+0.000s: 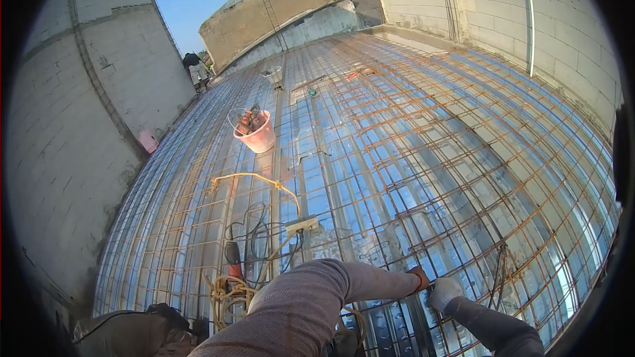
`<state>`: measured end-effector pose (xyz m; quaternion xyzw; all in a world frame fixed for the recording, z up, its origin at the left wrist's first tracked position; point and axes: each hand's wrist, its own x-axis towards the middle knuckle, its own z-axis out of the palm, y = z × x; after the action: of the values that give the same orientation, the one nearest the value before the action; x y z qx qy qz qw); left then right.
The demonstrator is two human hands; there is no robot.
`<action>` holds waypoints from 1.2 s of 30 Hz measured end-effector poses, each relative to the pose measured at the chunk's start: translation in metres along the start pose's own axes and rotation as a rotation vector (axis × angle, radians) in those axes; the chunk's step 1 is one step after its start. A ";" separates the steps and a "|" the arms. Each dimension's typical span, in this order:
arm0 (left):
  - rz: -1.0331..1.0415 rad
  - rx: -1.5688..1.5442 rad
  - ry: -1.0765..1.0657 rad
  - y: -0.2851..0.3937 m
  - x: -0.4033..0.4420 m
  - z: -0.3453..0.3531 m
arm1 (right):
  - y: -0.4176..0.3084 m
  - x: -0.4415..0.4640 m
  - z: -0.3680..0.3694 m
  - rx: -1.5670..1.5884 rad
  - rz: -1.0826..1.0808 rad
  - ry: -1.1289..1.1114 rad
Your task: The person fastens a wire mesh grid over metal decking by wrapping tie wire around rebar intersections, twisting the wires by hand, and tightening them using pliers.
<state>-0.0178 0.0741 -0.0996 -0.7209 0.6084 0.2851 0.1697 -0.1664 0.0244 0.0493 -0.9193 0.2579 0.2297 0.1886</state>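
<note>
My left hand (420,279), in a grey knit sleeve, reaches across to the rusty rebar mesh (390,186) at lower centre right. Beside it my right hand (444,293), in a pale glove, is closed low over the same bars. A small dark item shows between the two hands; what it is cannot be made out. Under the mesh lies ribbed metal decking (340,215). The fingertips of both hands are hidden or too small to tell apart.
A pink bucket (256,137) with stained contents stands on the mesh. A power strip (301,225), tangled cables and a red-and-black tool (233,261) lie left of my arm. Farther off is another bucket (272,75). Block walls flank the deck; a person (195,69) is at the far left.
</note>
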 end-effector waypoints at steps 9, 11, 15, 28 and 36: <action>0.195 0.095 -0.074 -0.018 -0.004 -0.034 | -0.011 0.004 -0.012 -0.219 -0.146 -0.057; 0.011 -0.302 -0.145 -0.018 -0.016 -0.048 | -0.011 -0.001 -0.016 -0.216 -0.151 -0.062; -0.387 -1.088 -0.271 -0.010 -0.035 -0.057 | -0.002 0.033 0.008 -0.286 -0.230 -0.063; -0.512 -1.834 -0.383 0.003 -0.107 -0.063 | 0.004 0.012 0.048 0.806 0.113 0.331; -0.564 -1.877 -0.418 -0.020 -0.103 -0.097 | 0.021 0.000 0.059 0.971 -0.024 0.302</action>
<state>0.0110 0.1017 0.0376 -0.6165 -0.0983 0.7201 -0.3030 -0.1971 0.0350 -0.0044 -0.7516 0.3488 -0.0545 0.5573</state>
